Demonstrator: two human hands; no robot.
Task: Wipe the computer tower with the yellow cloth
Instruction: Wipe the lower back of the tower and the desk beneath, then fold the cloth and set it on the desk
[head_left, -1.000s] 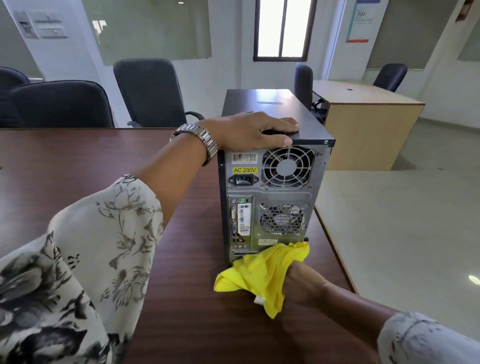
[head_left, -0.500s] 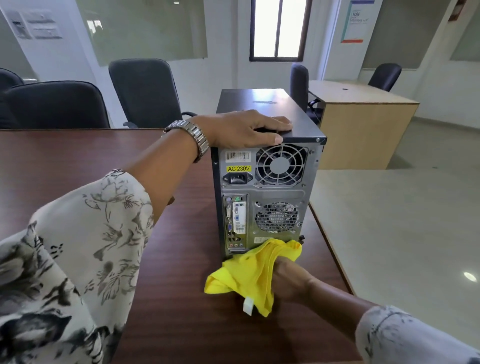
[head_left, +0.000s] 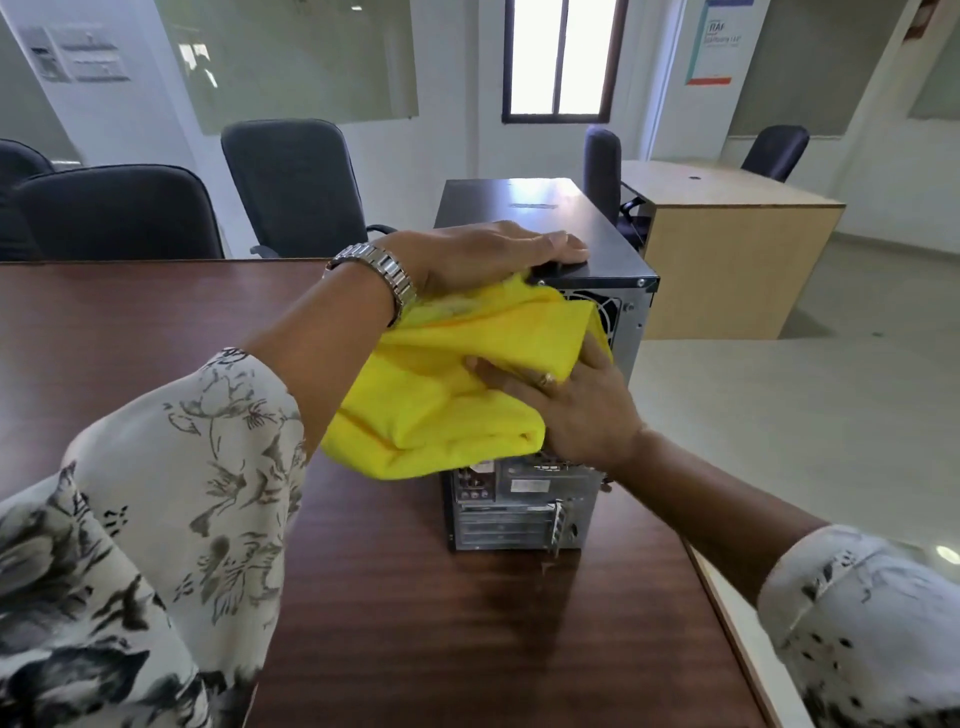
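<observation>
A black computer tower (head_left: 524, 512) stands upright on the dark wooden table (head_left: 130, 332), its metal rear panel facing me. My left hand (head_left: 483, 254), with a metal watch on its wrist, lies flat on the tower's top rear edge. My right hand (head_left: 576, 405) presses the bunched yellow cloth (head_left: 447, 395) against the upper half of the rear panel. The cloth hides the fan and power socket; only the lower slots and ports show beneath it.
The table's right edge (head_left: 727, 613) runs close to the tower, with floor beyond it. Black office chairs (head_left: 291, 182) stand behind the table. A light wooden desk (head_left: 727, 249) stands at the back right, behind the tower.
My right hand has lifted the yellow cloth from the table at the tower's base up onto the upper rear panel. My left hand has stayed on the top.
</observation>
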